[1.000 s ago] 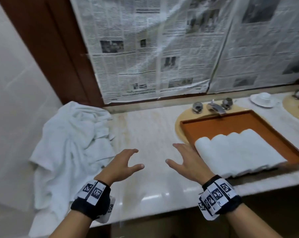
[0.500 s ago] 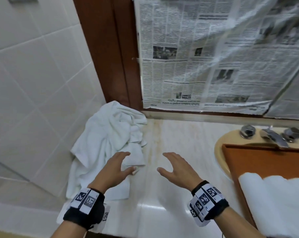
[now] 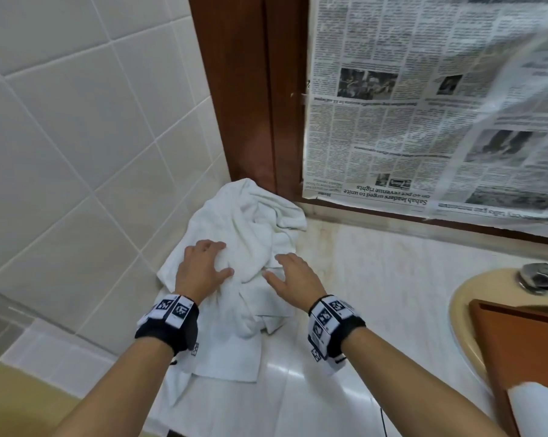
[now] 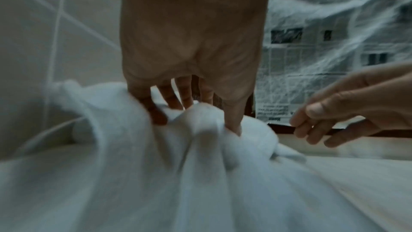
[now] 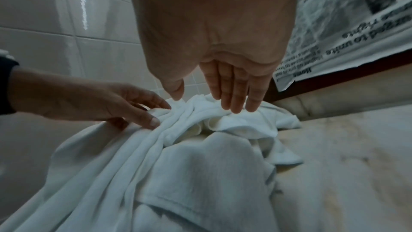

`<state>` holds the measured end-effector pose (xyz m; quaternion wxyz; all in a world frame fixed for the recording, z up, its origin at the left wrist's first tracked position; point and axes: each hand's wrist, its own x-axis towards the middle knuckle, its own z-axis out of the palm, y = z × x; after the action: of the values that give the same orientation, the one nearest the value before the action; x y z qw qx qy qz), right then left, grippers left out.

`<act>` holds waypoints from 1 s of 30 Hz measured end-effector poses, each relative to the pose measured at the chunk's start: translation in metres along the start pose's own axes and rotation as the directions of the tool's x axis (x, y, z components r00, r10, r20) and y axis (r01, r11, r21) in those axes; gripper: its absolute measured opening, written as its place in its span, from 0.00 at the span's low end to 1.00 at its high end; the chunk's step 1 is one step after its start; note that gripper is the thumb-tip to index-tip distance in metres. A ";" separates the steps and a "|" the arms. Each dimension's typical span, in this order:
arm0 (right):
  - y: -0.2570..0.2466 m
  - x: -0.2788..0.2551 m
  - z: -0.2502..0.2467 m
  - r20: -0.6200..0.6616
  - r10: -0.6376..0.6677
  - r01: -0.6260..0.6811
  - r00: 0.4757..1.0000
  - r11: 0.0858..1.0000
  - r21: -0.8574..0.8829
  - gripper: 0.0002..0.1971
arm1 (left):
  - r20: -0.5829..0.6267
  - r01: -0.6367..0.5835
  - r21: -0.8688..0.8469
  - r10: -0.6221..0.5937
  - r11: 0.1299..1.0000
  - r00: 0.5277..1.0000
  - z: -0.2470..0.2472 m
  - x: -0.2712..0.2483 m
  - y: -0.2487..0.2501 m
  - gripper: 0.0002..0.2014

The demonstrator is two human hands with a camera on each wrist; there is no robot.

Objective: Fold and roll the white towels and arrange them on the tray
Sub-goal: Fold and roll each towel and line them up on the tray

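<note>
A crumpled pile of white towels (image 3: 253,216) lies in the counter's left corner and hangs over the front edge. My left hand (image 3: 222,257) is on the pile; the left wrist view shows the thumb and fingers (image 4: 156,115) dug into a bunched fold of cloth (image 4: 200,112). My right hand (image 3: 285,269) is over the pile's right side, fingers (image 5: 236,98) straight and just above the towel (image 5: 200,165). The orange tray (image 3: 518,342) sits at the right edge with a rolled white towel (image 3: 537,405) on it.
A tiled wall (image 3: 77,121) bounds the pile on the left, with a wooden frame (image 3: 250,105) and taped newspaper (image 3: 423,121) behind. The tray rests over a beige sink (image 3: 461,310) with a chrome tap knob (image 3: 538,275). Marble counter (image 3: 392,294) lies between pile and sink.
The view swung left, away from the tray. Both hands moved left and forward from over bare counter onto the towel pile, and the left hand took hold of a fold.
</note>
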<state>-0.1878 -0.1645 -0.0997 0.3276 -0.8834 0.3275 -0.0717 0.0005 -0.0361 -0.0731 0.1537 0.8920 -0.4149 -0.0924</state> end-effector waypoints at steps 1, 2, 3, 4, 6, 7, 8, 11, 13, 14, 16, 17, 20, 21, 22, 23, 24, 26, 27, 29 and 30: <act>-0.004 0.011 0.005 0.006 0.025 -0.025 1.000 1.000 0.009 0.28 | -0.011 -0.013 -0.015 0.013 1.000 1.000 0.004 0.004 -0.006 0.26; -0.006 0.020 0.010 0.011 0.053 -0.053 0.999 0.998 0.014 0.26 | -0.038 -0.030 -0.041 0.028 0.999 0.999 0.007 0.008 -0.012 0.20; -0.008 0.029 0.016 0.012 0.077 -0.077 0.997 0.997 0.015 0.24 | -0.073 -0.040 -0.075 0.035 0.996 0.997 0.010 0.011 -0.016 0.14; -0.010 0.036 0.021 0.008 0.096 -0.096 0.995 0.995 0.023 0.22 | -0.107 -0.049 -0.113 0.037 0.992 0.994 0.011 0.012 -0.019 0.10; -0.013 0.048 0.029 -0.030 0.129 -0.126 0.991 0.988 0.094 0.20 | -0.152 -0.039 -0.204 0.008 0.978 0.988 0.009 0.008 -0.016 0.06; -0.015 0.052 0.030 -0.056 0.148 -0.138 0.987 0.978 0.155 0.19 | -0.168 -0.026 -0.249 -0.016 0.968 0.986 0.006 0.004 -0.014 0.06; -0.017 0.056 0.030 -0.077 0.163 -0.143 0.984 0.966 0.217 0.17 | -0.178 -0.021 -0.291 -0.033 0.956 0.983 0.004 0.001 -0.012 0.05; -0.024 0.054 0.025 -0.138 0.145 -0.087 0.980 0.929 0.359 0.11 | -0.172 -0.018 -0.348 -0.045 0.937 0.984 -0.006 -0.014 -0.007 0.05; -0.027 0.043 0.017 -0.200 0.090 -0.006 0.976 0.923 0.384 0.10 | -0.166 -0.007 -0.401 -0.065 0.916 0.984 -0.015 -0.025 -0.007 0.05; -0.028 0.037 0.012 -0.230 0.062 0.032 0.971 0.923 0.383 0.10 | -0.168 -0.008 -0.429 -0.071 0.903 0.983 -0.019 -0.031 -0.007 0.06; -0.026 0.022 -0.001 -0.290 0.020 0.096 0.957 0.919 0.381 0.11 | -0.161 -0.013 -0.468 -0.071 0.884 0.984 -0.025 -0.043 -0.007 0.07; -0.024 0.015 -0.007 -0.321 0.005 0.124 0.947 0.916 0.381 0.10 | -0.150 -0.019 -0.476 -0.060 0.879 0.987 -0.028 -0.049 -0.008 0.07; -0.018 -0.009 -0.026 -0.388 -0.026 0.189 0.921 0.902 0.389 0.09 | -0.083 -0.030 -0.479 -0.011 0.877 0.996 -0.035 -0.066 -0.006 0.08; -0.018 -0.018 -0.032 -0.397 -0.029 0.204 0.917 0.892 0.404 0.08 | -0.042 -0.028 -0.481 0.009 0.876 0.999 -0.036 -0.070 -0.005 0.08; -0.019 -0.026 -0.038 -0.404 -0.039 0.221 0.914 0.882 0.417 0.06 | -0.002 -0.022 -0.486 0.025 0.874 1.000 -0.036 -0.074 -0.003 0.08; -0.021 -0.036 -0.043 -0.406 -0.053 0.239 0.912 0.874 0.423 0.04 | 0.033 -0.020 -0.483 0.041 0.876 0.999 -0.035 -0.076 0.000 0.09; -0.023 -0.045 -0.047 -0.410 -0.067 0.255 0.910 0.869 0.424 0.03 | 0.047 -0.034 -0.460 0.063 0.887 0.997 -0.035 -0.077 0.005 0.12; -0.027 -0.061 -0.053 -0.419 -0.090 0.280 0.903 0.864 0.418 0.10 | 0.015 -0.127 -0.406 0.145 0.905 0.989 -0.034 -0.076 0.017 0.21; -0.031 -0.070 -0.055 -0.423 -0.103 0.291 0.900 0.866 0.407 0.13 | -0.012 -0.186 -0.422 0.200 0.887 0.980 -0.037 -0.074 0.025 0.24; -0.036 -0.085 -0.060 -0.435 -0.141 0.317 0.889 0.875 0.365 0.15 | -0.029 -0.286 -0.519 0.317 0.806 0.948 -0.048 -0.072 0.043 0.27; -0.038 -0.092 -0.062 -0.437 -0.157 0.327 0.885 0.879 0.348 0.15 | -0.009 -0.332 -0.553 0.393 0.764 0.920 -0.055 -0.071 0.051 0.26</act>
<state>-0.2605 -0.1181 -0.0192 0.4211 -0.7956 0.2488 -0.3575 -0.0653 -0.0022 -0.0014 0.3928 0.7078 -0.5434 -0.2223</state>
